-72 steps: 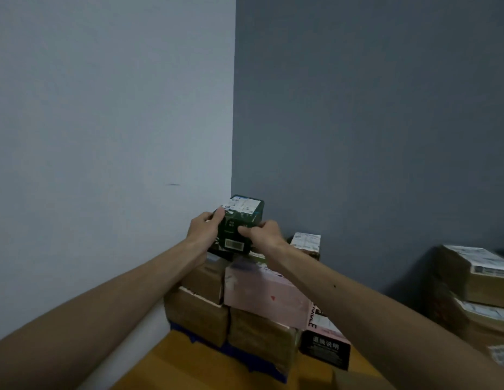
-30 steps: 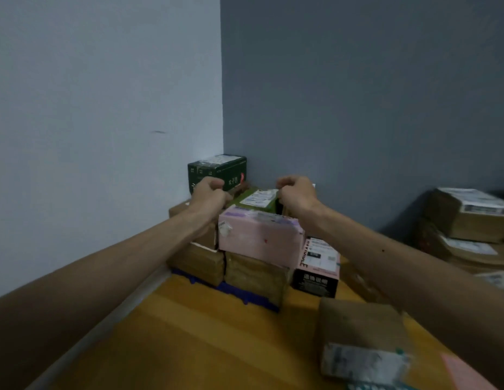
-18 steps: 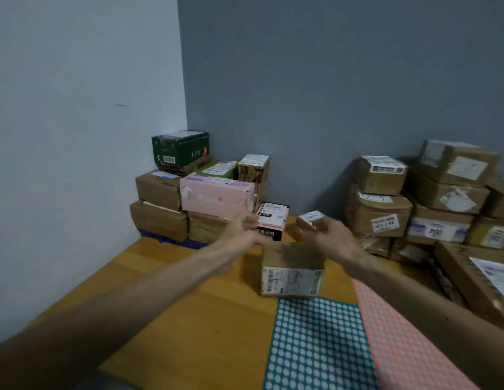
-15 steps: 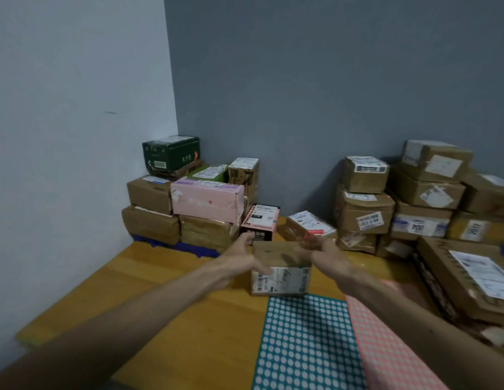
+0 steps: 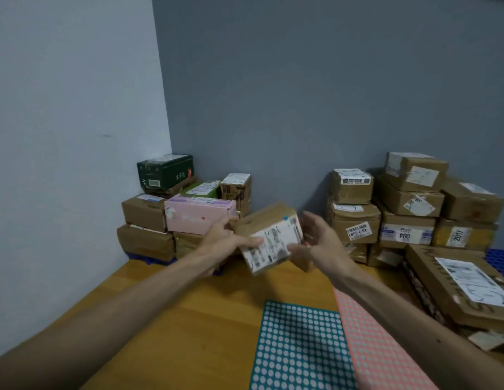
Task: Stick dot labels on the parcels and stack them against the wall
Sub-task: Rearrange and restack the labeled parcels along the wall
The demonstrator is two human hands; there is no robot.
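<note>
Both forearms reach forward over the worktop, and between them a brown parcel is held tilted in the air, label face toward the camera and a blue dot at its upper corner. The left hand pinches the parcel's left end, thumb on top and fingers across the label. The right hand cups the right end, fingers straight and spread upward.
</note>
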